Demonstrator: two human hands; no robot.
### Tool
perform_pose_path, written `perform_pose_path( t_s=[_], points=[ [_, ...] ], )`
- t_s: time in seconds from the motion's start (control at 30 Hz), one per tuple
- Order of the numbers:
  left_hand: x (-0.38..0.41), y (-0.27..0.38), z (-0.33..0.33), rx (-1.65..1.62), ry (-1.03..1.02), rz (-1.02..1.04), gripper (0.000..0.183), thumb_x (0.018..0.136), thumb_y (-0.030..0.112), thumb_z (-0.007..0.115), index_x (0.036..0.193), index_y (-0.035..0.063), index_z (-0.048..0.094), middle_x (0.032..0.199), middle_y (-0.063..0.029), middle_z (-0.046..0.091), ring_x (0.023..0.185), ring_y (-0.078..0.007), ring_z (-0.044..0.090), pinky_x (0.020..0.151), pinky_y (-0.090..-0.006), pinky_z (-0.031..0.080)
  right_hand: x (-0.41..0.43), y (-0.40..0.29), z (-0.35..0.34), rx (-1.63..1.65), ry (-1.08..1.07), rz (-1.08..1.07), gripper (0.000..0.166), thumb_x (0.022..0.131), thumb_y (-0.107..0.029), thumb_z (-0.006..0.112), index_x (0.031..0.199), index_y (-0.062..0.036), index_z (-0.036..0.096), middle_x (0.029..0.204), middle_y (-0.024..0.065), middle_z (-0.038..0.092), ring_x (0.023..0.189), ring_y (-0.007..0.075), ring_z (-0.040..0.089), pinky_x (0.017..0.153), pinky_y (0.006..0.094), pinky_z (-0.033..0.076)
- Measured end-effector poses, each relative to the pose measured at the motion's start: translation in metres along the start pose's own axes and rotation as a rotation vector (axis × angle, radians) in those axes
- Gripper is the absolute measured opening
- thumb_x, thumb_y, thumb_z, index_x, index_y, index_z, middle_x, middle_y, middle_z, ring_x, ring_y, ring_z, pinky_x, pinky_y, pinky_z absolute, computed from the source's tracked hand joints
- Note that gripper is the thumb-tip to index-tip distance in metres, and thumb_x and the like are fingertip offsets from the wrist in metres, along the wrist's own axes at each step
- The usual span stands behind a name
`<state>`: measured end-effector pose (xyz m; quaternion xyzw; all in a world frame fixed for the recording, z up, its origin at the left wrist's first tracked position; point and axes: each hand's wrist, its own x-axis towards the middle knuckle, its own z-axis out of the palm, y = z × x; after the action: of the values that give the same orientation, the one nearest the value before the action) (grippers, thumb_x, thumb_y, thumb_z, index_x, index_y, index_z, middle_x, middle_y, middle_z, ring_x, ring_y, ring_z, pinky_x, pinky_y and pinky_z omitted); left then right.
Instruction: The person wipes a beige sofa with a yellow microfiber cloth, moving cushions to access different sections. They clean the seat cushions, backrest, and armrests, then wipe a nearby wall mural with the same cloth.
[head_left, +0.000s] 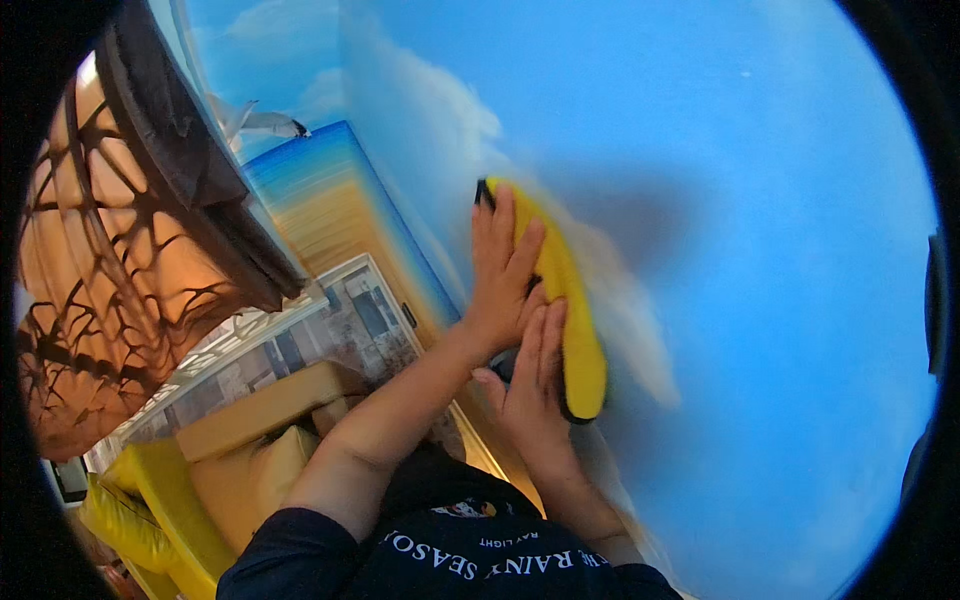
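A long yellow pad with a black edge (574, 315), perhaps a mop head or cloth, lies against a wall painted as blue sky with clouds (765, 225). My left hand (501, 270) presses on its upper part with the fingers spread. Lower down, my right hand (536, 382) rests along its near edge, fingers together and thumb apart. Between my wrists shows part of a dark, rounded object (504, 365) that I cannot identify. Whether the fingers grip any edge of the pad is hidden.
At left hang a dark curtain (169, 112) and a patterned orange-brown curtain (120, 247). Below them stand a tan armchair (262, 420) and a yellow leather-like seat (161, 495). A white-framed panel (367, 262) sits beside the painted beach (330, 210).
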<state>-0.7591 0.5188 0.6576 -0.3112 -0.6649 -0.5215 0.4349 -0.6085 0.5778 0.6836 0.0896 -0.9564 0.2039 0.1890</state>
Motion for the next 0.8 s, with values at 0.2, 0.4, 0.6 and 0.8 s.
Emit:
perform_pose_path(
  t_s=[0.2, 0.4, 0.6, 0.8],
  points=[
    [-0.139, -0.048, -0.023, -0.037, -0.292, -0.347, 0.075, 0.106, 0.04, 0.041, 0.163, 0.0229, -0.004, 0.166, -0.0248, -0.015, 0.152, -0.0495, -0.005, 0.12, -0.0628, 0.004, -0.027, 0.014, 0.067, -0.101, -0.362, 0.121, 0.091, 0.099, -0.055, 0.052, 0.161, -0.0057, 0.009, 0.169, 0.012, 0.01, 0.154, 0.0309, 0.015, 0.125, 0.0466, 0.013],
    [-0.116, -0.028, -0.019, -0.101, -0.316, -0.429, 0.081, 0.104, 0.038, 0.047, 0.163, 0.0215, -0.006, 0.165, -0.026, -0.016, 0.152, -0.0501, -0.005, 0.12, -0.0633, 0.003, -0.024, 0.013, 0.051, -0.054, -0.335, 0.114, 0.094, 0.095, -0.051, 0.06, 0.161, -0.0029, 0.012, 0.168, 0.0158, 0.012, 0.154, 0.0336, 0.017, 0.124, 0.0481, 0.017],
    [0.065, 0.021, -0.016, 0.001, -0.101, 0.033, 0.066, 0.1, 0.055, 0.045, 0.158, 0.0268, 0.033, 0.166, -0.025, 0.011, 0.151, -0.0513, 0.012, 0.118, -0.065, 0.004, 0.017, -0.028, -0.067, -0.12, 0.006, -0.019, 0.106, 0.088, -0.047, 0.072, 0.154, 0.0126, 0.014, 0.158, 0.0417, 0.008, 0.148, 0.0569, 0.01, 0.121, 0.058, 0.013],
    [0.097, 0.01, -0.013, -0.009, 0.027, 0.126, 0.063, 0.099, 0.064, 0.038, 0.15, 0.029, 0.051, 0.164, -0.0213, 0.027, 0.15, -0.0497, 0.019, 0.119, -0.0603, 0.007, 0.038, -0.037, -0.064, -0.204, 0.005, -0.018, 0.111, 0.087, -0.052, 0.071, 0.153, 0.0145, 0.012, 0.156, 0.0449, 0.004, 0.146, 0.0608, 0.009, 0.121, 0.0606, 0.012]
  ],
)
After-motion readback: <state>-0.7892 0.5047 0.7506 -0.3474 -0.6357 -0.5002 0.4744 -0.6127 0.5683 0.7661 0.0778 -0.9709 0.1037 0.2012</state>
